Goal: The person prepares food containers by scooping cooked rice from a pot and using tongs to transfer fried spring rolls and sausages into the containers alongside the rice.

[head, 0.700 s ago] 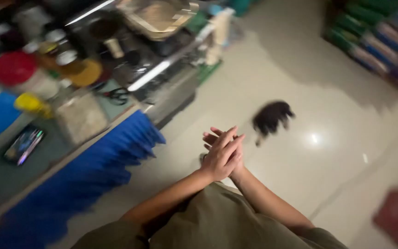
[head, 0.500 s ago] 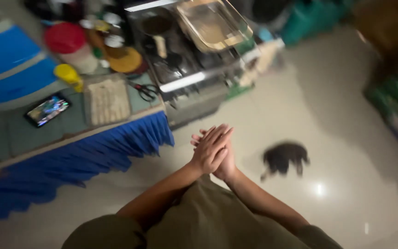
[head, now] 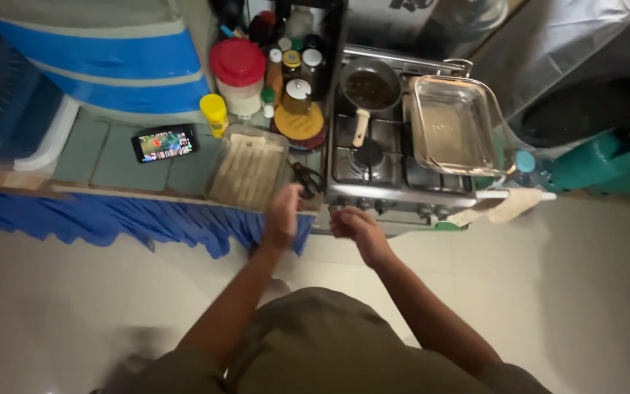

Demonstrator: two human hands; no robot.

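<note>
My left hand (head: 284, 213) is raised at the front edge of the tiled counter (head: 114, 157), just below a rectangular tray of pale strips (head: 248, 169); its fingers are loose and it holds nothing. My right hand (head: 351, 223) hovers at the front of the metal stove (head: 388, 164), near its knobs, fingers curled, nothing in it. A pair of black scissors (head: 305, 177) lies on the counter between the two hands.
On the stove sit a small saucepan (head: 368, 87) and a glass baking dish (head: 455, 124). A lit phone (head: 164, 143), a yellow cup (head: 214, 114), a red-lidded tub (head: 238, 74) and jars stand on the counter. A blue frill (head: 111, 220) hangs below.
My hands were pressed together over the floor; they have parted and moved up to the counter and stove. The view swung from the floor and a dark animal to the counter.
</note>
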